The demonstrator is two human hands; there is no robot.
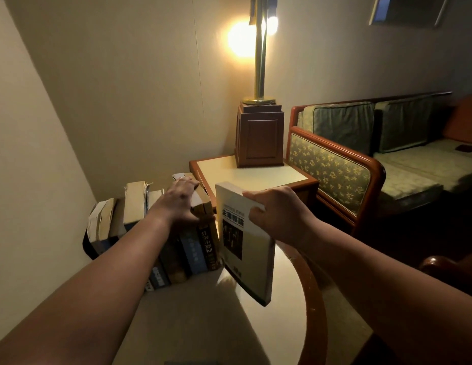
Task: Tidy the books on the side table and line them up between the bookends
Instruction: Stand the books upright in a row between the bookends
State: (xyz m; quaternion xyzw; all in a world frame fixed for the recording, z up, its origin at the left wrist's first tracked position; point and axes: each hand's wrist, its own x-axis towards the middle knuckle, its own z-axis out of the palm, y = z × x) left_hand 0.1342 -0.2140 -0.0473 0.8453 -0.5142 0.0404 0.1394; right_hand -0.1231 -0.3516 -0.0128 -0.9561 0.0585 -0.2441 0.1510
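Note:
A row of several upright books (176, 248) stands on the round side table (208, 312), spines toward me. A dark bookend (87, 243) sits at the row's left end. My left hand (180, 201) rests on top of the row's right-hand books, fingers curled over their top edges. My right hand (277, 214) grips a white paperback (245, 248) by its upper edge, thumb on the front cover. The paperback stands tilted just right of the row, its lower corner near the table top. No second bookend is visible.
A square end table (245, 175) behind the books carries a lamp (259, 133) on a wooden base. A green-cushioned sofa (374, 159) with a wooden frame stands to the right. A wall runs close along the left. A dark chair arm (445, 264) is at the right edge.

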